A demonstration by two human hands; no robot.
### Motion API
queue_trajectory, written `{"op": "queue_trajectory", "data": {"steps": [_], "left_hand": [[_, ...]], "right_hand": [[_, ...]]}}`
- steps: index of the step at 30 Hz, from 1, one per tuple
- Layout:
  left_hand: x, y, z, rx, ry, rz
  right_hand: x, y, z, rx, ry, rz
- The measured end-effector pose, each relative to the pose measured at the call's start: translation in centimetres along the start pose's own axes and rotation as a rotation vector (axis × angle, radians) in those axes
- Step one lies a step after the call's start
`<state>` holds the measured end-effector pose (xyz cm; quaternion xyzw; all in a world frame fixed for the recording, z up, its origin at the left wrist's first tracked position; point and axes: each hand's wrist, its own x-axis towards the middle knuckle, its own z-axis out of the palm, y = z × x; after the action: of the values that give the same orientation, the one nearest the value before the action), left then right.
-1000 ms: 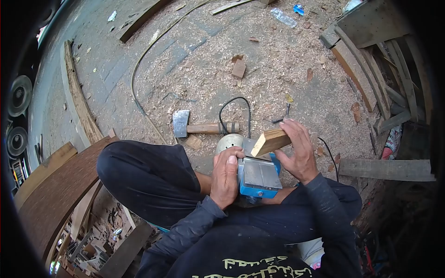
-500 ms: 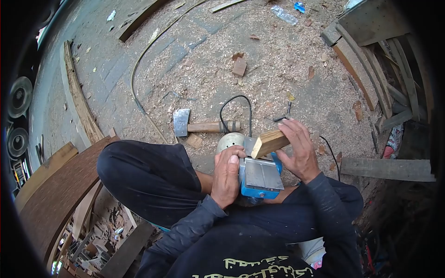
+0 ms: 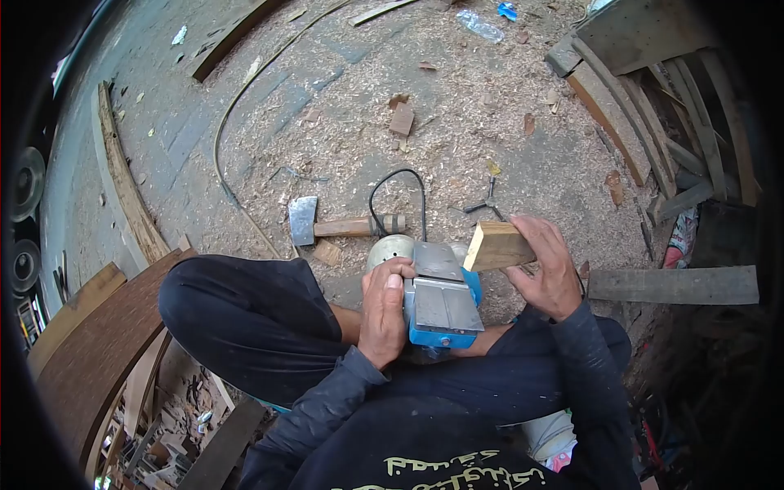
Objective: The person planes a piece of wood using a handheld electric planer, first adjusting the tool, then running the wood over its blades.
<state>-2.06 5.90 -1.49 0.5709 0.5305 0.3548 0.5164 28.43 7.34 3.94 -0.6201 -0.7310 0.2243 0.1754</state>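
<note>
An upturned blue electric planer [image 3: 447, 308] sits between my legs, its metal sole facing up. My left hand [image 3: 384, 314] is closed on its left side, thumb along the edge. In my right hand [image 3: 549, 265] is a short block of wood [image 3: 500, 247], pinched between fingers and thumb. The block is tilted, just right of the planer's front sole plate and apart from it. Beyond the planer lies a hatchet [image 3: 343, 225] with a wooden handle. The planer's black cord [image 3: 424, 192] loops up over the handle's end.
Wood shavings cover the ground. A small wood block [image 3: 402, 119] lies ahead. Curved boards [image 3: 106, 343] lean at left, and more timber [image 3: 621, 122] is stacked at right. A grey plank [image 3: 674, 285] lies by my right knee. A pale hose [image 3: 219, 147] runs across the ground.
My right hand has moved the wood block rightward, off the planer's sole and turned it. My left hand stays on the planer. The whole view has shifted slightly.
</note>
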Motion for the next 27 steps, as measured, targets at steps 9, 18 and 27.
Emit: {"op": "queue_trajectory", "data": {"steps": [9,18,27], "left_hand": [[-0.1,-0.1,0.1,0.0,0.0,-0.026],[-0.2,0.0,0.3,-0.019,0.012,-0.03],[-0.3,0.1,0.2,0.015,-0.008,-0.007]], "right_hand": [[-2.4,-0.5,-0.9,-0.068,-0.065,0.023],[-2.6,-0.5,-0.8,-0.048,-0.081,0.029],[-2.8,-0.6,-0.4,-0.054,-0.096,0.029]]}}
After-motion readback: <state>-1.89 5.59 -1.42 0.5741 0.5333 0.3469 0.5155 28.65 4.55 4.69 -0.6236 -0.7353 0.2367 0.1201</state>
